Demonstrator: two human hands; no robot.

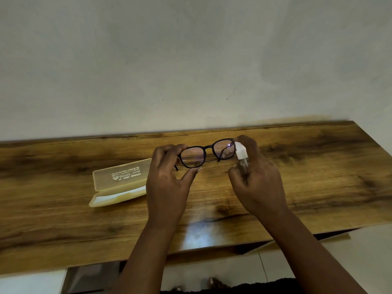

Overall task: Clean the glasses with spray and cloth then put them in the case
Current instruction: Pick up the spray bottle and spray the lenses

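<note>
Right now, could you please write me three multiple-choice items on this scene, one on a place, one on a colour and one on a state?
1. Where is the case relative to the left hand?
A. To its left, on the table
B. To the right of the right hand
C. On the floor

2. What colour is the frame of the glasses?
A. White
B. Black
C. Red

3. What state is the case in?
A. Shut
B. Open, lid up
C. Holding the glasses

Answers:
1 A: it lies on the wood left of that hand.
2 B: the rims are dark black.
3 B: the lid stands open, while the left hand holds the glasses and the right hand holds the spray bottle.
</note>
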